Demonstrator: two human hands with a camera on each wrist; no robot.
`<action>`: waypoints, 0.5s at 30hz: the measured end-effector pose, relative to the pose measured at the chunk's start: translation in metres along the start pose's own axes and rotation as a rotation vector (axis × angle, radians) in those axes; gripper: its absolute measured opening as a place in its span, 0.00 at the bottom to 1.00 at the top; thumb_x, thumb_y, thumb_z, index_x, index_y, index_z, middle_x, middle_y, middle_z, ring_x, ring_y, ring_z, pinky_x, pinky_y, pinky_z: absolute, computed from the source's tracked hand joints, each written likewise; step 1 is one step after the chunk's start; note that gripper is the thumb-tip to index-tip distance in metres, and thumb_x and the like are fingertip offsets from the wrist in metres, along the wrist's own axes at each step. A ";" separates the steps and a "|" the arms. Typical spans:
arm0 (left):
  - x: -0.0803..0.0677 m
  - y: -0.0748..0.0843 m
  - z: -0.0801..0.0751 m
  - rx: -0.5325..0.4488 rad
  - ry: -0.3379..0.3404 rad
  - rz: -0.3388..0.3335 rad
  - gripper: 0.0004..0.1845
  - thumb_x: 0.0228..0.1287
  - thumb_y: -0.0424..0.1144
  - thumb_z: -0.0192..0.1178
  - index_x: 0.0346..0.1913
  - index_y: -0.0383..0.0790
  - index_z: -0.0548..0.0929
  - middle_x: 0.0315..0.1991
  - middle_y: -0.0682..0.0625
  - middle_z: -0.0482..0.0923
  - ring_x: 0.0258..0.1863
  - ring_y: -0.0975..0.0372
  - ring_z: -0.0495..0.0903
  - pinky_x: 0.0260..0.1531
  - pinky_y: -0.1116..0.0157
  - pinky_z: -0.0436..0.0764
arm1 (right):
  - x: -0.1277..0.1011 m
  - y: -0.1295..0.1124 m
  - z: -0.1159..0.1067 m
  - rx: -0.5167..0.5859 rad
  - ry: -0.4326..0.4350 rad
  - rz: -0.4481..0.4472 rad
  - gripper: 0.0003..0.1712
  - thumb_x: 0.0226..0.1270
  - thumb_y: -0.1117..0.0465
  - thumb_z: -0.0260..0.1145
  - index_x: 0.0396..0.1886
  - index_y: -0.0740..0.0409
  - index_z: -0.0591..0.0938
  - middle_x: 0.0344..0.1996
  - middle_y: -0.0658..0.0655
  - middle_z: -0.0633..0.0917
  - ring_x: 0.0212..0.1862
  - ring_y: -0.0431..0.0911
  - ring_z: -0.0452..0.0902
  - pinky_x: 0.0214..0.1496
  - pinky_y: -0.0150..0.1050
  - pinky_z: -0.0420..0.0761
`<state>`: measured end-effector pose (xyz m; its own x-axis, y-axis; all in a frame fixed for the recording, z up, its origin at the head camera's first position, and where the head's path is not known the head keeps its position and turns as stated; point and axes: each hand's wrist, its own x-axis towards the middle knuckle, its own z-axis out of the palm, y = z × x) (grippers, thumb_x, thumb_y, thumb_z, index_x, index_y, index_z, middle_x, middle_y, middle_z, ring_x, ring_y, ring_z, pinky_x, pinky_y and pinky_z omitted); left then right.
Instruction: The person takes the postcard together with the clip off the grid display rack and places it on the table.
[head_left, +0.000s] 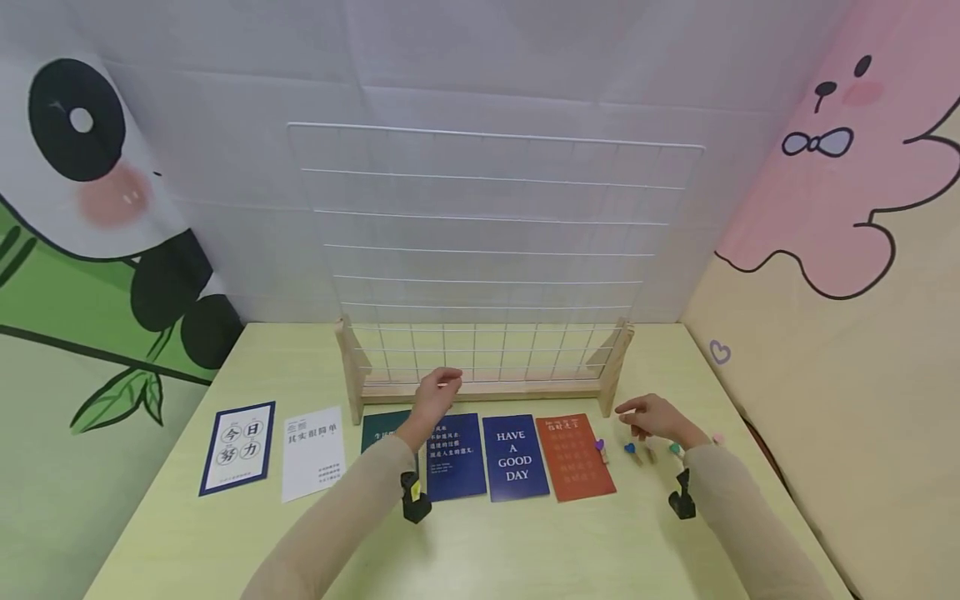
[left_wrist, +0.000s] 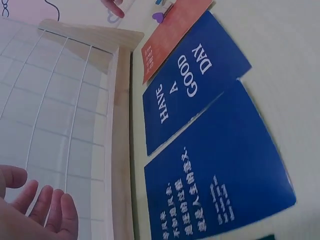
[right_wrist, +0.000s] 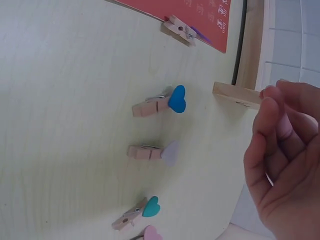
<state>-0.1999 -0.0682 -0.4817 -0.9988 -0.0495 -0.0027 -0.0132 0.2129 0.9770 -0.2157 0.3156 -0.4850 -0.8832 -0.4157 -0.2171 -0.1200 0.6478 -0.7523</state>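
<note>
My left hand (head_left: 433, 402) hovers over the green card (head_left: 377, 427) and the blue card with white characters (head_left: 459, 467), just in front of the wire grid rack (head_left: 480, 386). Its fingers are loosely bent, with nothing in them in the left wrist view. My right hand (head_left: 656, 417) hangs above the table by the rack's right foot, fingers half curled and empty. Near it lie wooden clothespins with hearts: a blue-heart clothespin (right_wrist: 150, 106), a pale lilac one (right_wrist: 147, 152) and a teal one (right_wrist: 132, 216). A purple-heart clothespin (right_wrist: 180, 32) touches the red card (head_left: 576, 458).
Left of the green card lie a white card (head_left: 313, 467) and a blue-bordered card (head_left: 238, 479). A blue "HAVE A GOOD DAY" card (head_left: 516, 487) sits beside the red one. One pink-heart clothespin (right_wrist: 151, 234) is partly cut off. Printed cloth walls surround the table (head_left: 525, 550).
</note>
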 end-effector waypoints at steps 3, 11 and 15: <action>0.004 -0.003 -0.019 0.032 0.018 0.012 0.13 0.64 0.36 0.51 0.48 0.33 0.75 0.43 0.42 0.73 0.43 0.52 0.72 0.39 0.54 0.74 | -0.001 -0.003 -0.007 -0.023 0.034 0.005 0.19 0.64 0.64 0.55 0.48 0.76 0.73 0.16 0.58 0.76 0.19 0.47 0.73 0.24 0.45 0.76; 0.015 -0.013 -0.073 0.194 0.082 0.077 0.15 0.65 0.40 0.50 0.49 0.35 0.74 0.47 0.41 0.72 0.45 0.51 0.70 0.38 0.52 0.73 | -0.009 -0.013 -0.025 -0.112 0.065 -0.029 0.18 0.65 0.62 0.54 0.48 0.72 0.74 0.18 0.60 0.77 0.22 0.53 0.75 0.25 0.44 0.75; 0.000 0.016 -0.099 0.254 0.068 0.040 0.16 0.65 0.36 0.48 0.53 0.32 0.70 0.51 0.37 0.68 0.49 0.48 0.67 0.44 0.53 0.71 | -0.013 -0.023 -0.032 -0.146 0.074 -0.042 0.18 0.65 0.61 0.54 0.48 0.72 0.74 0.18 0.56 0.77 0.22 0.52 0.76 0.22 0.39 0.73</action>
